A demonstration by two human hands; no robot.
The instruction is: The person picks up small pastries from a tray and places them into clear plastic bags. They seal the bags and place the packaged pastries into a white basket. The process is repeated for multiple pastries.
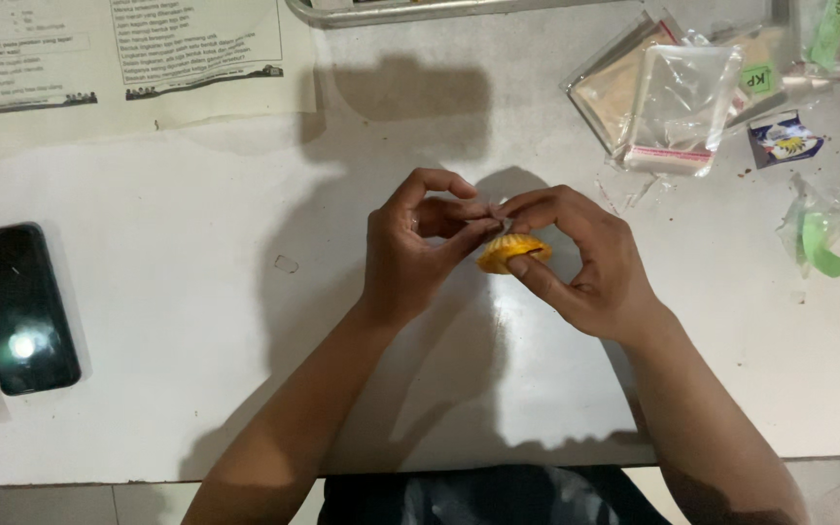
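Orange ridged piece (pixel 512 252) — pinched between both hands — above the white table (pixel 196 292).

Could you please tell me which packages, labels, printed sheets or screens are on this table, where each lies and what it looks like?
Phone: left edge, dark rectangular screen with a glare spot.
Printed sheets: upper left, white with black text.
Clear plastic bags: upper right, piled, see-through.
Green label: small square on the bags.
Blue-and-white sticker: right of the bags.
Green-lined wrapper: right edge, crumpled.
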